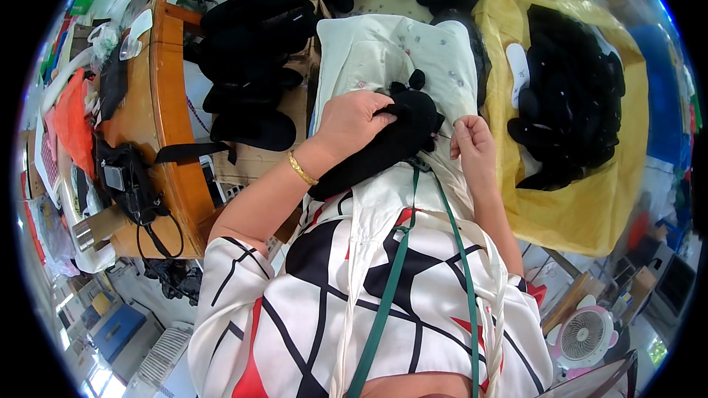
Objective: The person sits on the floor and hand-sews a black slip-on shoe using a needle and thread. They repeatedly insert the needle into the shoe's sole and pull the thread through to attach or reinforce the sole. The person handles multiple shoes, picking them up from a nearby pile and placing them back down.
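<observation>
A soft black cloth shoe (383,140) lies across my lap on a pale flowered cloth (435,51). Small black tufts stick out at its far end. My left hand (356,121), wearing a gold bracelet (302,168), pinches the shoe's upper edge. To the right of the shoe, my right hand (474,144) is closed in a pinch. A thin dark line runs from its fingertips toward the shoe; whether it is a needle or thread I cannot make out. A green cord (398,250) hangs from my neck down to a small dark item beside the shoe.
At right stands a yellow sack (627,110) full of black shoes (568,96), a white insole (518,74) among them. More black shoes (254,129) are piled at left by a wooden chair (166,103) with a black bag (129,180). A fan (584,333) is at lower right.
</observation>
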`<state>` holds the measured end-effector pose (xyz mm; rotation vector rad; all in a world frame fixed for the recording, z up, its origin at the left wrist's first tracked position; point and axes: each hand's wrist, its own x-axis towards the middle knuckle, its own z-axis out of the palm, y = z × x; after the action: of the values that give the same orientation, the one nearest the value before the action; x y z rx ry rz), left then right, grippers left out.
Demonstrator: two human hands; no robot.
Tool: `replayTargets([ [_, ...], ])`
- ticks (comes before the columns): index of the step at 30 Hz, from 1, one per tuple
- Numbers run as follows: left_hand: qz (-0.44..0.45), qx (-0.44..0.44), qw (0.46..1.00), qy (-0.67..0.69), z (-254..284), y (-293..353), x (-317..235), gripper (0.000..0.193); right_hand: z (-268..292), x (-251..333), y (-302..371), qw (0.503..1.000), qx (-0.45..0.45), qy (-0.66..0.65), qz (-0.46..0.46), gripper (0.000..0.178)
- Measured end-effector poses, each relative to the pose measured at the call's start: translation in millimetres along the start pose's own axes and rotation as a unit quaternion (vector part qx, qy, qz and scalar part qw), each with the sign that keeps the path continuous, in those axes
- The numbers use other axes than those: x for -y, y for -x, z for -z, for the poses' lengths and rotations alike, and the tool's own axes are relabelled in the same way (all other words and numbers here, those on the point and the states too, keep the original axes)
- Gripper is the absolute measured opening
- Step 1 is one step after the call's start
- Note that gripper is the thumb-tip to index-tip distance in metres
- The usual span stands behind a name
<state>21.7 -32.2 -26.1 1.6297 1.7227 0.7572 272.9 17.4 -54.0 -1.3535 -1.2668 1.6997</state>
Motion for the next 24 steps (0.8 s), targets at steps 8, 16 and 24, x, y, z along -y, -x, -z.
replayTargets([
  [8, 0.005, -0.025, 1.0, -0.017, -13, -10, 19, 0.017, -3, 47, 45, 0.987, 0.115, -0.033, 0.105, 0.003],
  [16, 0.038, -0.039, 0.998, -0.036, -8, -11, 5, 0.026, -16, 112, 73, 0.853, 0.414, -0.065, 0.31, 0.007],
  [24, 0.067, 0.109, 0.986, 0.105, -15, 2, 5, 0.03, -27, 115, 63, 0.83, 0.527, -0.005, 0.18, 0.007],
])
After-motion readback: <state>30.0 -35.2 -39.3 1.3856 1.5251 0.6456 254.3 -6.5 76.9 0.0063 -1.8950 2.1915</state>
